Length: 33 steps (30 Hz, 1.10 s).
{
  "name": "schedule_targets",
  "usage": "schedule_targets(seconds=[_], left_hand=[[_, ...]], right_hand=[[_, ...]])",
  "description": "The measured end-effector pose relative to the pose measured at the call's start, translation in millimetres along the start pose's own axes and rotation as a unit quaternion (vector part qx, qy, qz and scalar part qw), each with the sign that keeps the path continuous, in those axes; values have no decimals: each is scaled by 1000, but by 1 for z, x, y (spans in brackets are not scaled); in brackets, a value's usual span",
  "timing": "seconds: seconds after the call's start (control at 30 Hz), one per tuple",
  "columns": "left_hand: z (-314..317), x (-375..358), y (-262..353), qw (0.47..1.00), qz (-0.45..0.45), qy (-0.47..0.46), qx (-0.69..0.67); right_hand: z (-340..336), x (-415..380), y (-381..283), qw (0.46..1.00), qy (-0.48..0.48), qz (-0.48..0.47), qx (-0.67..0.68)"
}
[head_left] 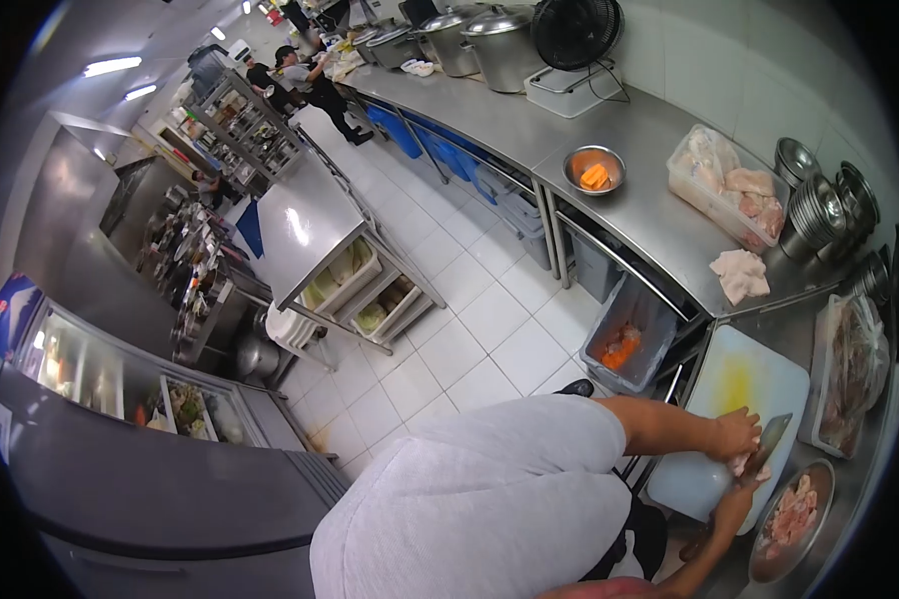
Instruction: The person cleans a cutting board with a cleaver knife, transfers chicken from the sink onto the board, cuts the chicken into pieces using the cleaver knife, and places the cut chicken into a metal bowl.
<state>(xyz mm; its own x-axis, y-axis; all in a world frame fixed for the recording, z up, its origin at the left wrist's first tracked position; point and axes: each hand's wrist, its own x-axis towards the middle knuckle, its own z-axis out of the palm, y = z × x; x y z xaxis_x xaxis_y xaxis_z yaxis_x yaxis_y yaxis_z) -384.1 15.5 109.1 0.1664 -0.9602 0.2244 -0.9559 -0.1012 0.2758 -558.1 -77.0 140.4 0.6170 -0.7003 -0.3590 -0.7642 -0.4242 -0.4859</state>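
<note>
A white cutting board (pixel 691 469) with a yellow stain lies on the steel counter. On it, my left hand (pixel 737 435) is closed over a small piece of pale raw meat (pixel 738 465), fingers curled beside the blade. My right hand (pixel 733 507) grips a broad-bladed kitchen knife (pixel 769 445), its handle mostly hidden in the fingers. Another bit of meat shows by the knife. Next to the board, a metal bowl (pixel 821 489) holds cut pink meat (pixel 795 514).
Beyond the board are a plastic tub of raw meat (pixel 684 182), a flat pale piece (pixel 739 276), stacked metal bowls (pixel 817 212) and a bagged meat container (pixel 851 364). A bowl of orange pieces (pixel 572 182) stands farther off. Below sits a grey bin (pixel 601 311). Other people work far back.
</note>
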Motion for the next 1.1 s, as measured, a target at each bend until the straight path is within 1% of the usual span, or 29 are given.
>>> schedule_targets(seconds=[0.03, 0.07, 0.1, 0.13, 0.17, 0.2, 0.23, 0.27, 0.37, 0.43, 0.47, 0.53, 0.57, 0.63, 0.7, 0.73, 0.77, 0.8, 0.87, 0.93, 0.97, 1.03, 1.07, 1.1], left_hand=[[1, 1, 2, 1000, 9, 4, 2], [2, 1, 3, 1000, 19, 8, 2], [-1, -2, -1, 1000, 8, 1, -8], [-9, -5, 0, 1000, 4, -5, -26], [-22, 0, -1, 999, 4, -5, -40], [-30, 6, -4, 999, -2, -2, -48], [-12, 17, -7, 999, -19, -30, 7], [-12, 15, -8, 999, -16, -36, 14], [-4, 14, -2, 998, -13, -64, 21], [2, 4, 5, 997, -4, -73, 34], [-4, -4, 5, 996, -8, -76, 38], [-23, -16, -2, 997, -20, -68, 27], [-28, -17, 1, 998, -19, -64, 17], [-19, -15, -7, 999, -28, -34, 25], [-3, -10, -17, 999, -28, -7, 31], [8, -9, -19, 999, -29, 6, 30], [15, -9, -18, 999, -32, 18, 27], [16, -10, -16, 1000, -29, 11, 4], [4, -15, -20, 999, -25, -3, -34], [-21, -19, -16, 996, -32, -50, -66], [-35, -21, -9, 993, -34, -75, -82], [-50, -23, 4, 993, -53, -72, -72], [-51, -25, 8, 993, -67, -70, -70], [-37, -22, 6, 995, -69, -47, -60]], right_hand=[[11, 11, 23, 994, 53, -91, -15], [21, 31, 32, 990, 53, -131, -8], [31, 50, 44, 985, 53, -165, 0], [29, 49, 61, 980, 58, -191, 2], [22, 36, 30, 984, 70, -158, 40], [16, 28, 9, 984, 71, -156, -38], [16, 19, -1, 987, 82, -139, -25], [15, 15, -4, 988, 92, -122, -13], [17, 17, 22, 987, 98, -126, 6], [15, 9, 31, 985, 70, -156, 3], [14, 7, 33, 983, 50, -175, -3], [51, 18, 46, 965, 149, -214, 22], [59, 19, 52, 953, 202, -225, 32], [59, 25, 56, 956, 187, -209, 80], [47, 20, 42, 980, 112, -104, 129], [20, 0, 8, 988, 37, -8, 150], [6, -10, -3, 987, 1, 38, 157], [-8, -20, -14, 983, -35, 85, 160], [-12, -22, -23, 986, -23, 70, 146], [33, 30, 50, 991, 65, -55, 103], [56, 56, 88, 984, 112, -113, 74], [53, 28, 56, 979, 150, -135, 35], [50, 14, 38, 975, 166, -147, 13], [51, 17, 36, 978, 158, -136, -4]])
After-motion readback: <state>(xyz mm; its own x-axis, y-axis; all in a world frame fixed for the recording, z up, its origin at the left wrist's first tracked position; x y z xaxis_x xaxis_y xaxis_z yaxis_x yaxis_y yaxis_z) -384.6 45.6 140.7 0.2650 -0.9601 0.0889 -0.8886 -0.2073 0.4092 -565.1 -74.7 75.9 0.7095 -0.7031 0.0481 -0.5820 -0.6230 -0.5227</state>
